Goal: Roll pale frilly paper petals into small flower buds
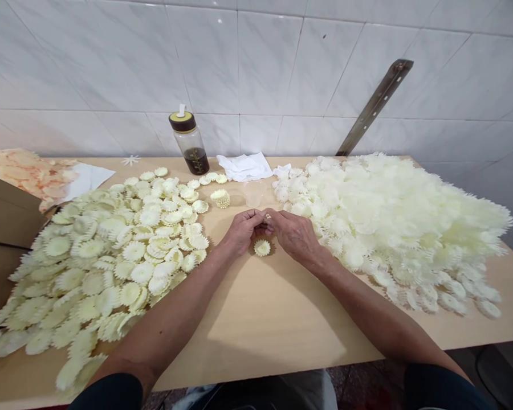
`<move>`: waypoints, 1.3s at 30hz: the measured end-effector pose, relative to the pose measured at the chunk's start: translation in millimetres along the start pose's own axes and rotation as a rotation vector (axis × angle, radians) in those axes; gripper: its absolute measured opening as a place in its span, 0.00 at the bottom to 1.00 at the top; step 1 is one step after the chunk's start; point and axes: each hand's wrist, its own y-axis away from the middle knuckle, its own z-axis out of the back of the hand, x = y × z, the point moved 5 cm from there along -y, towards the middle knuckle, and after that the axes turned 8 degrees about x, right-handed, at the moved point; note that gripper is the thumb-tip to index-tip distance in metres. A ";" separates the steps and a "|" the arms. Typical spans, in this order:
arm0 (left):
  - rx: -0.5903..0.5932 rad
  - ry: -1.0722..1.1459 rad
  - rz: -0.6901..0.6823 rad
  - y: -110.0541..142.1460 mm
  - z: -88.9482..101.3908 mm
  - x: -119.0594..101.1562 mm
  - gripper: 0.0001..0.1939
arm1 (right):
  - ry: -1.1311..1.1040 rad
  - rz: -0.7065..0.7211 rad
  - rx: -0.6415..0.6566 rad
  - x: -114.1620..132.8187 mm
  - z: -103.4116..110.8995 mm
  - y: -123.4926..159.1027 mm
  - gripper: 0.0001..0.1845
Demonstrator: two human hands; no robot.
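Observation:
My left hand (241, 230) and my right hand (294, 232) meet over the middle of the table, fingertips pinched together. A small pale piece (267, 217) shows between them, mostly hidden by the fingers, so its exact kind is unclear. Just below the fingers lies a round, cream-coloured piece with a toothed edge (262, 247), like an artificial flower part. Beyond my left hand stands a short stack of such pieces (220, 198). A clear shallow dish (253, 193) sits past the fingertips.
A large heap of cream scalloped cups (128, 250) spreads on the left. Pale fringed petal pieces (393, 210) pile up on the right. At the back are a bottle of dark liquid (191, 145), white tissue (245, 167) and a slotted metal strip (374, 108) against the wall.

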 end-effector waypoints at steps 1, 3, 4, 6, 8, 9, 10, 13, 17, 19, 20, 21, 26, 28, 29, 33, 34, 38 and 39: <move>-0.015 0.016 -0.007 -0.4 1.1 -0.5 0.22 | 0.006 0.006 -0.010 1.1 0.6 -0.4 0.19; -0.050 0.047 -0.013 -0.6 1.7 -1.0 0.22 | 0.007 0.020 -0.011 3.3 1.1 -1.1 0.27; -0.062 0.055 -0.009 -0.4 1.0 -1.0 0.23 | 0.009 0.028 0.000 4.2 1.0 -1.2 0.30; -0.070 0.047 0.005 0.6 -1.6 -1.0 0.24 | 0.023 0.033 0.034 4.5 0.8 -1.2 0.31; -0.053 0.009 0.021 1.9 -4.8 -1.1 0.24 | 0.030 0.022 0.053 1.5 1.8 -0.9 0.28; -0.031 -0.014 0.027 2.6 -6.6 -1.1 0.24 | 0.019 0.014 0.055 -1.1 2.6 -0.6 0.25; -0.001 -0.034 0.032 3.2 -8.5 -1.1 0.25 | 0.000 0.006 0.055 -4.1 3.4 -0.4 0.22; 0.096 -0.074 0.043 4.5 -13.5 -0.6 0.27 | -0.068 -0.003 0.044 -11.9 5.3 -0.2 0.18; 0.088 -0.107 0.007 3.8 -11.6 -2.2 0.26 | -0.133 0.020 0.025 -11.2 4.2 -0.9 0.21; 0.024 -0.086 -0.022 2.5 -6.0 -4.0 0.26 | -0.173 0.045 0.034 -6.8 2.6 -0.9 0.27; -0.004 -0.068 -0.034 1.8 -3.0 -4.8 0.25 | -0.194 0.053 0.038 -4.8 2.3 -0.7 0.30; -0.021 -0.055 -0.043 1.2 -0.4 -5.5 0.24 | -0.213 0.057 0.040 -3.3 2.6 -0.4 0.31; 0.011 -0.112 -0.014 -0.4 4.5 -3.7 0.26 | -0.235 0.055 0.054 -1.2 9.0 0.8 0.29; 0.027 -0.128 0.004 0.2 3.9 -1.5 0.27 | -0.236 0.043 0.071 -2.8 10.5 0.4 0.28; 0.041 -0.131 0.010 0.6 2.8 -0.7 0.27 | -0.237 0.035 0.078 -4.1 10.4 0.0 0.26; 0.155 -0.101 0.040 2.2 -6.1 0.9 0.28 | -0.224 0.054 0.045 -10.1 6.2 -1.0 0.18; 0.172 -0.084 0.052 2.5 -7.7 0.8 0.28 | -0.223 0.066 0.022 -11.8 4.5 -1.2 0.18; 0.149 -0.025 0.090 2.7 -7.2 -0.3 0.28 | -0.277 0.087 -0.066 -19.6 -1.8 -3.2 0.19; 0.132 -0.009 0.088 2.4 -6.0 -0.9 0.27 | -0.321 0.093 -0.088 -21.1 -1.9 -4.0 0.18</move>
